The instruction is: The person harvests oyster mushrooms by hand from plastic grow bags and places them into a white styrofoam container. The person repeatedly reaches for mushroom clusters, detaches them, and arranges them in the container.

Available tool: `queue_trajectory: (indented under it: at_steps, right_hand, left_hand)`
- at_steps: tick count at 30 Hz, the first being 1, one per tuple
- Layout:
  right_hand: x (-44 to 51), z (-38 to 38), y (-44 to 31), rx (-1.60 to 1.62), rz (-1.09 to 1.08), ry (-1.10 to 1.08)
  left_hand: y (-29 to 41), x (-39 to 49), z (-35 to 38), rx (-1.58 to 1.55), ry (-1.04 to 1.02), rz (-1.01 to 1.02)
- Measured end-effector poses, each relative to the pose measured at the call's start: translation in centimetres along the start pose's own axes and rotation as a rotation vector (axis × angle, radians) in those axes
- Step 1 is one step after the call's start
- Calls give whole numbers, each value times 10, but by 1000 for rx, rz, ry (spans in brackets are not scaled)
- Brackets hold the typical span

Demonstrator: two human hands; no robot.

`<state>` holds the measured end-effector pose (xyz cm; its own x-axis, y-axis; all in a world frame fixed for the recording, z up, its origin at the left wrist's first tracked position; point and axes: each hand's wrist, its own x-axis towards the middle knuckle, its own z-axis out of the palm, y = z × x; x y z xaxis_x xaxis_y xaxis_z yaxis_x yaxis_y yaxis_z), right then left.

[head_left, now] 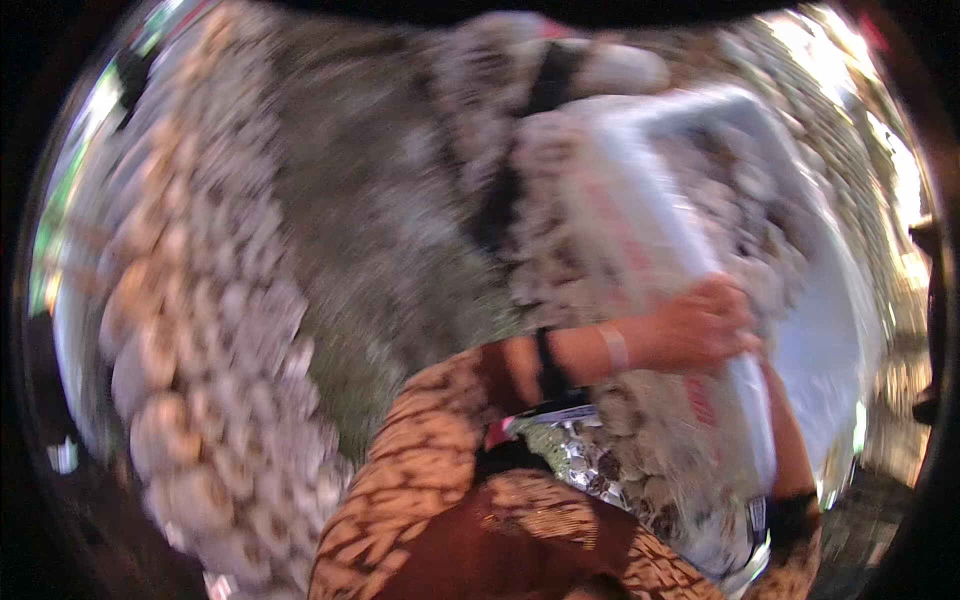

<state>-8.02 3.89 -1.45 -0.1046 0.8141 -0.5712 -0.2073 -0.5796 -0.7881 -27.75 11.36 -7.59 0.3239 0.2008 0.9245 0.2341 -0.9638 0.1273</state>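
Note:
A white foam box (660, 202) with red writing on its side stands at the right, tilted in my view. Pale lumps that look like mushrooms (742, 180) fill its far part, while the bare white inside shows at the near end. My left hand (705, 322) lies across the box's left rim, fingers curled; blur hides whether they grip it. From the lower right my right forearm (787, 442) reaches up along the inner side of the rim. My right hand is mostly hidden where it meets the left one, so its hold is unclear.
A long stacked row of pale round bags (180, 435) with mushroom-like clusters runs along the left. Between the rows lies a dark grey-brown floor (375, 225). More pale clusters (480, 97) stand beyond and beside the box, with another row (832, 127) at the far right.

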Motion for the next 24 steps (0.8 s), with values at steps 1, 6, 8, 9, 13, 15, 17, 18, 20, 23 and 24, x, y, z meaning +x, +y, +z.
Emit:
queue_trajectory:
  at_steps: [1, 6, 8, 9, 13, 15, 17, 18, 20, 23, 24]
  right_hand:
    - [-4, 3, -1, 41, 16, 54]
    - [-24, 3, -13, -71, -69, 235]
    - [-39, 7, -20, -143, -162, 261]
    - [-45, 12, -27, -174, -215, 238]
    - [-61, 69, -18, -250, -325, -152]
    - [-43, 112, 16, -247, -216, -481]
    - [23, 150, 84, -445, -232, -432]
    - [44, 162, 114, -767, -181, -652]
    - [82, 171, 175, -1362, -470, -1027]
    - [106, 181, 243, -1961, -565, -1560]
    - [96, 188, 261, -1890, -531, -1635]
  left_hand:
    - [-1, 5, 5, -74, 57, -6]
    - [2, 2, 2, -119, -4, -20]
    - [11, -4, -3, 16, 115, 5]
    - [13, -7, -4, -51, 99, -40]
    - [37, -49, -1, -134, 245, -356]
    - [51, -99, -5, -108, 99, -647]
    - [71, -167, -19, 18, -20, -890]
    - [92, -200, -29, 89, -118, -1040]
    - [144, -266, -58, 225, -720, -1451]
    - [257, -340, -90, 376, -561, -1941]
    - [301, -350, -96, 445, -411, -2001]
